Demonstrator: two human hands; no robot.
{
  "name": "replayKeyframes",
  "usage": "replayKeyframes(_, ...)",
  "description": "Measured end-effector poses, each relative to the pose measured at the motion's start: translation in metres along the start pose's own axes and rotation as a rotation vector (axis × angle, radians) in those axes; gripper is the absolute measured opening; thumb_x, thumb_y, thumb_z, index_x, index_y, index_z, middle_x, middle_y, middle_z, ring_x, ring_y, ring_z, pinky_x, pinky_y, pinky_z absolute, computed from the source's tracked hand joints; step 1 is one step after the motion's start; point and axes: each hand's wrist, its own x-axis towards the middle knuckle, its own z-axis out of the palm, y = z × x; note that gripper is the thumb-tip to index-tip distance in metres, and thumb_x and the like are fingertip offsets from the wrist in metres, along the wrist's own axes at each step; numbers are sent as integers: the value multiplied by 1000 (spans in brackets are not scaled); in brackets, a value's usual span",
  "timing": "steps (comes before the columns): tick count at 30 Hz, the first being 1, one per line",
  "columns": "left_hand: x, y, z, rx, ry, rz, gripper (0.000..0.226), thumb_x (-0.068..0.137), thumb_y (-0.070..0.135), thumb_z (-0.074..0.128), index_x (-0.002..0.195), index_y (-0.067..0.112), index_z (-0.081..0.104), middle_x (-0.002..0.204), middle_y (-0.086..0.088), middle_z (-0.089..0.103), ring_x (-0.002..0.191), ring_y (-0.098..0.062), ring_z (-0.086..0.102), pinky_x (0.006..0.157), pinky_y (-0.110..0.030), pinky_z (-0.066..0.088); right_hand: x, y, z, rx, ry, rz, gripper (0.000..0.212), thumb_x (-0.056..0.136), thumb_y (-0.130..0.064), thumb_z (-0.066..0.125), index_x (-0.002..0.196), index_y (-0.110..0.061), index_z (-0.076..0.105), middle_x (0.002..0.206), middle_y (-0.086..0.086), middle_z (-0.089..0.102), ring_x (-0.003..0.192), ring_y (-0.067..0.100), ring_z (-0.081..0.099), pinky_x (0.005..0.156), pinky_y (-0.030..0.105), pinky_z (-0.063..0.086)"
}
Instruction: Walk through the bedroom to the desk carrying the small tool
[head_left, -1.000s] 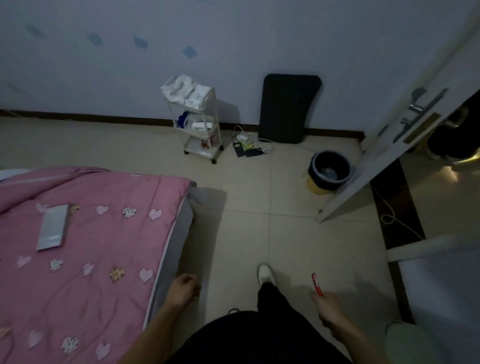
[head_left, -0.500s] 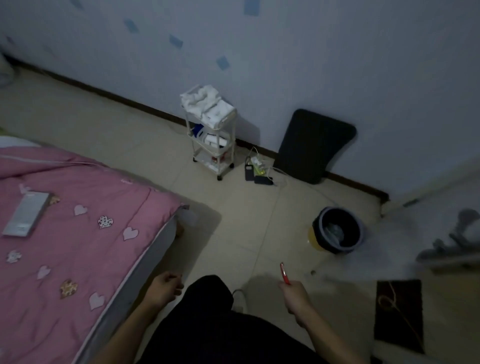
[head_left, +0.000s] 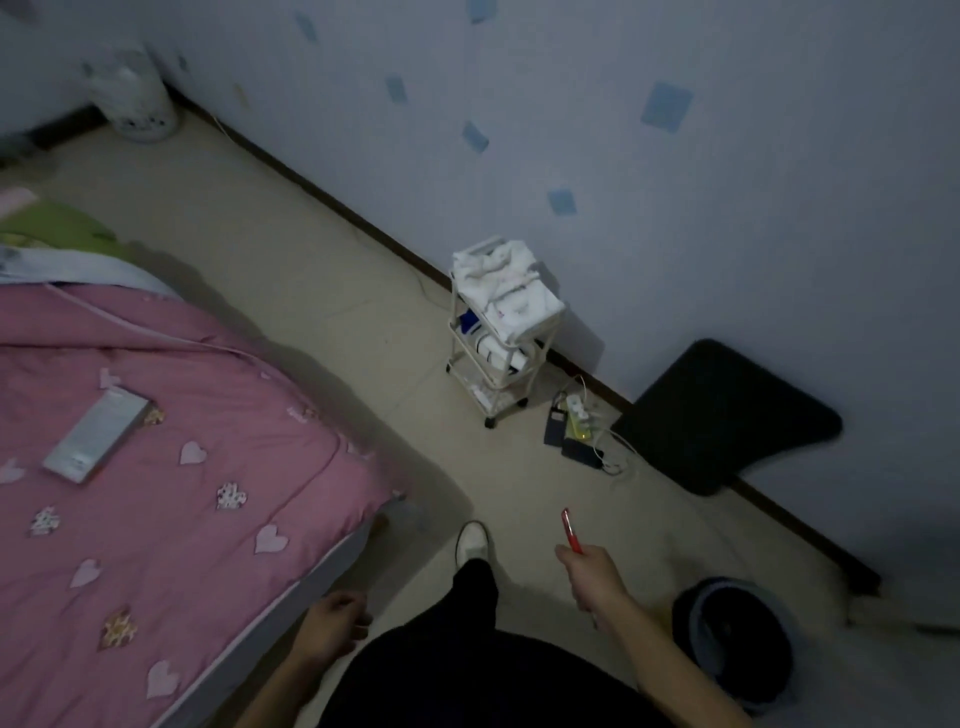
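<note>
Pen (head_left: 571, 532) gripped in right hand (head_left: 594, 576), tip upward

You wear black trousers (head_left: 475, 618), dark and plain, filling the bottom middle of the frame. One leg ends in a white shoe (head_left: 471, 540) with a rounded toe, near the lower middle. Your arms are bare, with no sleeves showing. Your left hand (head_left: 332, 623) and right hand (head_left: 592, 574) wear no gloves or rings that show.

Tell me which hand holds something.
The right hand: it grips a red pen. The left hand hangs loosely curled beside the bed.
</note>
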Motion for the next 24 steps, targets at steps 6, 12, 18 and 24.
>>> replayKeyframes(6, 46, 120, 12, -8, 9, 64, 21, 92, 3, 45, 81, 6, 63, 70, -9, 66, 54, -17, 55, 49, -24, 40, 59, -78, -38, -112, -62, -7, 22, 95, -21, 58, 77, -11, 63, 57, 5, 51, 49, 19, 47, 49, 28, 34)
replayKeyframes(12, 86, 224, -2, -80, 46, 111, 18, 96, 7, 45, 89, 5, 61, 74, -12, 65, 58, -20, 55, 54, -24, 36, 125, -136, -61, -119, -118, 118, 23, 100, -23, 50, 90, -5, 62, 55, 2, 45, 43, 14, 38, 42, 25, 28)
replayKeyframes(18, 121, 283, -21, -183, 87, 68, 19, 96, 6, 43, 90, 6, 61, 79, -14, 64, 64, -21, 55, 56, -25, 38, 190, -230, -43, -224, -163, 120, 17, 97, -22, 48, 82, -15, 51, 55, 2, 39, 44, 14, 35, 43, 25, 26)
replayKeyframes(24, 165, 324, -47, -280, 182, -62, 21, 94, 2, 42, 84, 7, 59, 77, -13, 66, 61, -21, 57, 56, -24, 39, 249, -378, 7, -349, -262, -94, 29, 93, -22, 55, 64, -19, 47, 43, -4, 39, 35, 13, 36, 41, 19, 23)
